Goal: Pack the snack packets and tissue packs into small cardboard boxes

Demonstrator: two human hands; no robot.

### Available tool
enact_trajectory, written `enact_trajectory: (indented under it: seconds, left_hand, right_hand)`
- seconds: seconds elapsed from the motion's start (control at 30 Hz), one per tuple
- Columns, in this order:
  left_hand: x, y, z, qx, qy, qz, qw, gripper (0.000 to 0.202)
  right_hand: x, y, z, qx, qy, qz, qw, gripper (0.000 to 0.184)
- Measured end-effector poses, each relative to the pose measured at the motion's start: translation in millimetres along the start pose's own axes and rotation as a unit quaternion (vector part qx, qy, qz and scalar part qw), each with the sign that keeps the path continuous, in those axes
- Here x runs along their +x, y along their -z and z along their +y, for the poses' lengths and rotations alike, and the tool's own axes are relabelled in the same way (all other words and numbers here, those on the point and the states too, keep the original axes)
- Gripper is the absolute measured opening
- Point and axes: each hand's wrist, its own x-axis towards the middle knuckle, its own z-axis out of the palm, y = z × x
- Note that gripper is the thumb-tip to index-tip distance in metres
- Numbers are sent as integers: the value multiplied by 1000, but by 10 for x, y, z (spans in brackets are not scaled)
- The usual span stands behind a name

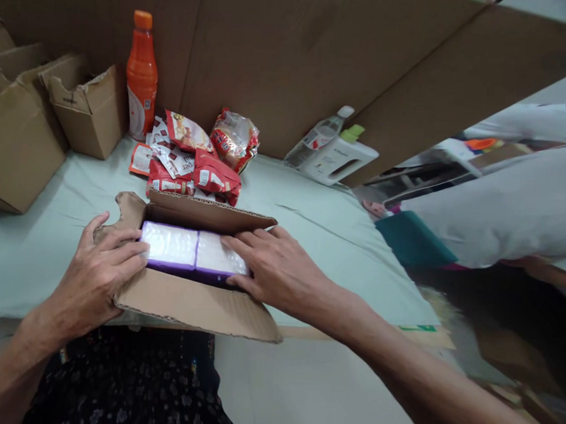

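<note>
An open cardboard box [197, 305] sits at the table's near edge, its flaps folded out. Inside lie two white packs with purple edges [170, 247], side by side. My left hand [97, 272] rests on the box's left flap, fingers stretched flat against the left pack. My right hand [271, 265] lies over the right pack [214, 256], fingers extended and pressing on its top.
Red snack packets [193, 160] are piled behind the box, with an orange drink bottle [141, 75] against the cardboard wall. Empty cardboard boxes [86, 110] stand at the left. A white jug [336, 158] lies at the back right. Another person in white [511, 198] is at the right.
</note>
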Motion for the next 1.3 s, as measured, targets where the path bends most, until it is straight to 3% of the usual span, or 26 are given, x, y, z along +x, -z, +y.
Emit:
enact_trajectory:
  seconds: [0.1, 0.2, 0.3, 0.37, 0.5, 0.63, 0.73, 0.83, 0.93, 1.0, 1.13, 1.23, 1.3]
  left_hand:
    - [-31, -5, -14, -10, -17, 24, 1000, 52]
    - [-81, -32, -11, -9, -30, 99, 995, 51]
    - [-145, -87, 41, -18, 11, 190, 981, 52]
    - [-181, -129, 100, -60, 54, 216, 973, 54]
    - [-196, -190, 200, -149, 93, 197, 965, 48]
    - [-159, -200, 206, -187, 65, 196, 960, 42]
    - [-140, -179, 187, -197, 73, 186, 960, 45]
    - [-136, -150, 174, -198, 100, 172, 960, 53]
    - [-126, -129, 150, -193, 103, 172, 960, 54]
    - [-110, -123, 123, -200, 99, 173, 959, 52]
    - [-73, -148, 82, -229, 106, 170, 953, 47]
    - [-36, -199, 116, -225, 169, 192, 940, 45]
    - [7, -226, 162, -191, 211, 214, 935, 46]
  right_hand:
    - [-118, 53, 132, 65, 4, 123, 990, 27]
    - [-182, 73, 255, 85, -15, 256, 963, 23]
    - [-161, 38, 311, 63, -6, 298, 953, 23]
    - [-131, 4, 318, 38, 3, 294, 955, 23]
    - [-57, -25, 376, 35, -16, 271, 962, 21]
    - [132, -26, 573, 162, -61, 198, 965, 30]
    - [252, -68, 703, 262, -80, 144, 951, 33]
    - [150, -144, 724, 326, -104, 208, 916, 33]
    - [-173, -222, 644, 333, -160, 321, 872, 23]
    - [-396, -266, 554, 328, -179, 342, 862, 17]
    - [-558, -361, 335, 350, -111, 282, 886, 16]
    - [-475, -445, 236, 354, -21, 201, 913, 24]
    - [-428, -478, 236, 347, 21, 179, 920, 33]
